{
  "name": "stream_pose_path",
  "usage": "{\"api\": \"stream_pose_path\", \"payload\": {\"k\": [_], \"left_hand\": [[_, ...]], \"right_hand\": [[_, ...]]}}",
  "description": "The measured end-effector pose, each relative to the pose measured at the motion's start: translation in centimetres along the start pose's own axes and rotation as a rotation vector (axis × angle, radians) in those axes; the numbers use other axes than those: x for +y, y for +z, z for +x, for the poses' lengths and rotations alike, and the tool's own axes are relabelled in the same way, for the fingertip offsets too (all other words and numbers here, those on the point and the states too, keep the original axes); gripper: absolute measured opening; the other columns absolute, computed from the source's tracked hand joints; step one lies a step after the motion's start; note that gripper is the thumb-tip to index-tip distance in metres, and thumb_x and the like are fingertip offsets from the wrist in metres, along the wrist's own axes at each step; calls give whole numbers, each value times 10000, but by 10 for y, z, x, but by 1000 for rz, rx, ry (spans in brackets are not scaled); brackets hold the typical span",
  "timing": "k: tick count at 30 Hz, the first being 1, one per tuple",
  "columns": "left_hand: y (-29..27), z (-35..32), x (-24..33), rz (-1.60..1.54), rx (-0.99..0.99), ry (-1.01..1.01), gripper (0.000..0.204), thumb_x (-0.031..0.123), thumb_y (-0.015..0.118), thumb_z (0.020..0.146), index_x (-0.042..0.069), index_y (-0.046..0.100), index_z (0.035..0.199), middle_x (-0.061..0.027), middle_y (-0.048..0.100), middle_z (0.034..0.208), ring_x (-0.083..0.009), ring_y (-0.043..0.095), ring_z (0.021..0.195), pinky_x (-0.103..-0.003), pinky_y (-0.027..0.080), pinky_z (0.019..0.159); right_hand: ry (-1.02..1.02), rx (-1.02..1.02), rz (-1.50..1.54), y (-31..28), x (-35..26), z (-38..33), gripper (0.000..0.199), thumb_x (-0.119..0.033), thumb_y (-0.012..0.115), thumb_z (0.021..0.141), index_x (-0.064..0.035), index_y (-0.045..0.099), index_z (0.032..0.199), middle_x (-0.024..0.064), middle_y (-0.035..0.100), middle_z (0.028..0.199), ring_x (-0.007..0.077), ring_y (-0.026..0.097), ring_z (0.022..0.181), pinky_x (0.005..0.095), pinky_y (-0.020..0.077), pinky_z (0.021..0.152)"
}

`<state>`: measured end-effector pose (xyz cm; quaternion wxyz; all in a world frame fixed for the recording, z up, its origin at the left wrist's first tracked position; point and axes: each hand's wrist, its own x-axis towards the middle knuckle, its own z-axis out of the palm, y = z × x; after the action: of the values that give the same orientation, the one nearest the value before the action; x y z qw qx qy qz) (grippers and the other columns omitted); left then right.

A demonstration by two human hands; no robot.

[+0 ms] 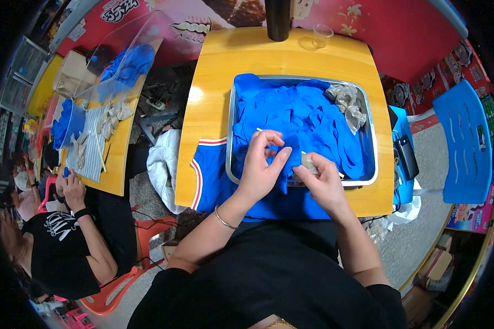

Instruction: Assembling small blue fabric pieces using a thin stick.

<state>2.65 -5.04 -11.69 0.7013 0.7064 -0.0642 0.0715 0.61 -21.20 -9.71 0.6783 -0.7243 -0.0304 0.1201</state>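
My left hand (262, 167) is closed, thumb and fingers pinching a small piece of blue cloth (295, 156) over the near part of a metal tray. A thin white stick end pokes out by its fingertips. My right hand (323, 181) is also closed, its thumb and finger at the cloth's lower right edge, with a small greyish bit beside the thumb. Another white tip shows near its knuckles. In the tray (374, 159) lies a loose heap of blue cloth pieces (324, 123), with crumpled grey-beige pieces (348, 104) in its far right corner.
A blue garment with red and white trim (211, 170) lies on the yellow table (219, 60) beside the tray. Far back stand a dark cylinder (278, 22) and a clear cup (322, 34). A blue chair (464, 145) stands right; a co-worker (66, 236) sits left.
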Motion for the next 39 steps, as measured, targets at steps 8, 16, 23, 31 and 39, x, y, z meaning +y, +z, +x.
{"api": "stream_pose_path", "payload": {"k": [8, 16, 23, 31, 39], "left_hand": [[-8, -13, 17, 369, -102, 227, 288, 103, 818, 626, 25, 614, 813, -78, 604, 837, -196, 581, 779, -284, 463, 689], [-9, -17, 11, 202, -184, 93, 247, 28, 780, 680, -3, 644, 884, -83, 623, 908, -151, 627, 800, -256, 526, 721], [-10, -18, 4, 29, -142, -12, 84, 11, 705, 762, -13, 657, 827, -53, 609, 822, -99, 619, 696, -206, 506, 606], [-3, -15, 10, 257, 7, 39, 39, 0, 694, 765, -6, 664, 788, -36, 577, 719, -67, 569, 587, -191, 441, 515], [-1, -19, 10, 207, -47, 102, 128, -41, 653, 772, 3, 691, 886, -52, 578, 752, -98, 578, 613, -206, 455, 534]], "right_hand": [[-41, 82, -179, 0, 8, 4, 153, -124, 629, 808, 8, 568, 759, 15, 515, 587, 50, 447, 550, 258, 352, 476], [50, 43, -101, 0, -1, 0, 193, -155, 651, 812, 15, 587, 747, 33, 525, 581, 56, 447, 545, 265, 348, 476], [21, 27, -159, -3, 4, 0, 196, -171, 659, 817, 12, 605, 771, 38, 528, 587, 63, 439, 543, 272, 352, 481], [-42, -14, -58, -15, -3, -6, 201, -199, 625, 862, -1, 621, 825, 48, 557, 619, 78, 478, 562, 268, 390, 510], [-10, -195, -328, -9, -11, -6, 232, -243, 624, 855, -21, 604, 790, 126, 552, 601, 207, 518, 494, 329, 391, 483]]}}
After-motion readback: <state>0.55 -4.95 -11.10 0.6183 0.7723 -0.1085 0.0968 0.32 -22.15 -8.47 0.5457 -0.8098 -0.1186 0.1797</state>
